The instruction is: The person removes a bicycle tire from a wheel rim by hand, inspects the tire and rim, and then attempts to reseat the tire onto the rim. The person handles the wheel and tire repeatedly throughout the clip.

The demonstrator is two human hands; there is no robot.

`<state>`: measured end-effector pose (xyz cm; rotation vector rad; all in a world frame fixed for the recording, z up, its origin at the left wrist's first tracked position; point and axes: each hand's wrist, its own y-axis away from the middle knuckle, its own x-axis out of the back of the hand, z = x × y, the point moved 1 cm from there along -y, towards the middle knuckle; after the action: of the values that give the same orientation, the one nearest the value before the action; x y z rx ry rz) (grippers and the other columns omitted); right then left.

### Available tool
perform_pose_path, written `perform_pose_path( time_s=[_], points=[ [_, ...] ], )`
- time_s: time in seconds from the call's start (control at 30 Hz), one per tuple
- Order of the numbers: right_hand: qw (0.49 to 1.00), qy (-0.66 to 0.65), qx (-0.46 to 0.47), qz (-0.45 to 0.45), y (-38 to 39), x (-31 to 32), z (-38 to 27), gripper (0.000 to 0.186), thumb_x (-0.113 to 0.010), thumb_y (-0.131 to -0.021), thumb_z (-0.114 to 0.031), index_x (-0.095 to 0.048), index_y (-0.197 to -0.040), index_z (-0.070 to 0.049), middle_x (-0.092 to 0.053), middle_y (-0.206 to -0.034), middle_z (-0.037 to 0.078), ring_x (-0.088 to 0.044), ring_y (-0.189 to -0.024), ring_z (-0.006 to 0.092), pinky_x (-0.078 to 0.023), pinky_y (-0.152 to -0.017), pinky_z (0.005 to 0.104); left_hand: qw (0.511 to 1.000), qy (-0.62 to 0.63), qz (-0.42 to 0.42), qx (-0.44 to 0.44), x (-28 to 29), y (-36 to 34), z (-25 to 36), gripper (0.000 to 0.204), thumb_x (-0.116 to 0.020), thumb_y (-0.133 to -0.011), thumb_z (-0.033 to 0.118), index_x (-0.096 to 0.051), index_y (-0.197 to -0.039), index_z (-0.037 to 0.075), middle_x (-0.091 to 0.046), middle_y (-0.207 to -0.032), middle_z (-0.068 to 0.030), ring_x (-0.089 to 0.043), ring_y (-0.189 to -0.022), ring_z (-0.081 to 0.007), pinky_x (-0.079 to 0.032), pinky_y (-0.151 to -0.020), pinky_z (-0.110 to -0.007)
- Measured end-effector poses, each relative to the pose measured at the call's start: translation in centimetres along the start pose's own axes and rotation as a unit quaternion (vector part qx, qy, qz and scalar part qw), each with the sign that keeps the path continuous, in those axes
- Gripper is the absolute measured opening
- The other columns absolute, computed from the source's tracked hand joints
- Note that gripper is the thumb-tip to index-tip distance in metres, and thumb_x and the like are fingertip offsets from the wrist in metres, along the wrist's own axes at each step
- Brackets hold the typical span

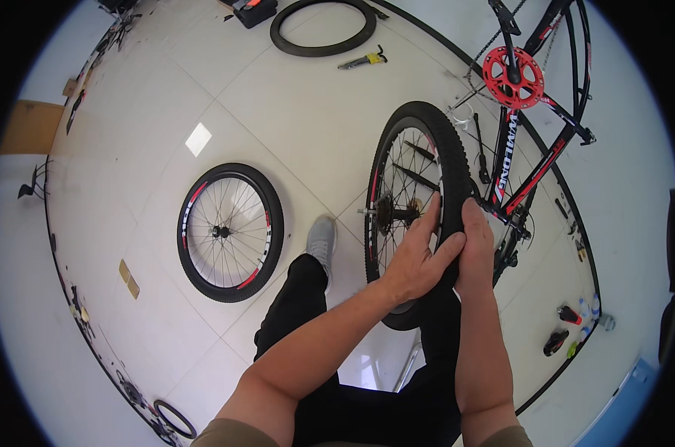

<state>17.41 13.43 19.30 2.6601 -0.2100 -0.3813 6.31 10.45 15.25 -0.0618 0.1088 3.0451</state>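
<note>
A bicycle wheel (454,167) with a knobby black tyre and a dark sprocket cluster (384,214) stands upright in front of me, its lower part between my legs. My left hand (421,259) wraps the near side of the rim and tyre, fingers on the spoke side and thumb across the tread. Against the tread's outer side presses my right hand (475,249), thumb up, closed round the tyre next to the left thumb. Part of the right fingers is hidden behind the tyre. A second wheel (273,201), with a tyre on it, lies flat on the floor to the left.
A black and red bicycle frame (535,179) with a red chainring (494,78) is at the right. Farther off lie a loose tyre (319,51) and a yellow-and-black item (363,59). Cardboard pieces (129,279) lie left; small items (568,315) are at lower right.
</note>
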Motion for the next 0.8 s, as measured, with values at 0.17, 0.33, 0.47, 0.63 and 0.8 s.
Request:
perform_pose_path(
  time_s=[0.17,0.33,0.47,0.63,0.8],
  points=[
    [0.999,0.016,0.011,-0.026,0.2,-1.1,0.0,0.030,-0.063,-0.102,-0.023,-0.063,-0.120,0.001,-0.067,-0.104,0.003,-0.061,-0.093,0.0102,-0.049,-0.082,0.0238,0.996,0.015,0.071,0.059,0.0,0.1,-0.3,0.059,-0.058,-0.105,0.025,-0.038,-0.153,-0.003,-0.056,-0.143,-0.0216,-0.058,-0.126,-0.0251,-0.043,-0.108,-0.036],
    [0.998,0.020,0.005,-0.055,-0.3,-1.4,0.3,0.032,-0.063,-0.101,-0.020,-0.060,-0.124,0.002,-0.068,-0.115,0.008,-0.064,-0.101,0.0136,-0.051,-0.088,0.0264,0.983,-0.009,0.171,0.061,0.5,-0.4,-0.2,0.049,-0.058,-0.105,0.027,-0.051,-0.141,-0.004,-0.062,-0.134,-0.0166,-0.061,-0.119,-0.0207,-0.046,-0.103,-0.032],
    [0.995,-0.023,0.005,-0.097,0.1,-2.1,0.6,0.036,-0.064,-0.099,-0.018,-0.057,-0.128,0.002,-0.067,-0.120,0.009,-0.064,-0.104,0.0149,-0.051,-0.089,0.0282,0.965,0.014,0.252,0.070,0.3,-0.8,0.0,0.046,-0.059,-0.104,0.031,-0.056,-0.134,-0.003,-0.066,-0.117,-0.0107,-0.061,-0.107,-0.0168,-0.047,-0.096,-0.029],
    [0.993,-0.004,-0.015,-0.114,0.0,-2.7,1.2,0.037,-0.068,-0.095,-0.018,-0.055,-0.125,-0.001,-0.064,-0.110,0.005,-0.061,-0.098,0.0112,-0.050,-0.085,0.0263,0.922,0.291,0.189,0.170,1.6,-1.4,0.7,0.037,-0.059,-0.104,0.029,-0.063,-0.121,-0.004,-0.067,-0.104,-0.0060,-0.060,-0.095,-0.0124,-0.048,-0.086,-0.025],
    [0.994,-0.008,-0.022,-0.106,0.3,-3.8,0.8,0.035,-0.069,-0.094,-0.018,-0.056,-0.123,-0.003,-0.062,-0.105,0.003,-0.059,-0.094,0.0095,-0.049,-0.082,0.0249,0.937,0.246,0.152,0.194,2.4,-1.2,0.5,0.042,-0.053,-0.107,0.034,-0.062,-0.130,0.000,-0.065,-0.118,-0.0051,-0.057,-0.108,-0.0116,-0.044,-0.097,-0.025]
  ],
)
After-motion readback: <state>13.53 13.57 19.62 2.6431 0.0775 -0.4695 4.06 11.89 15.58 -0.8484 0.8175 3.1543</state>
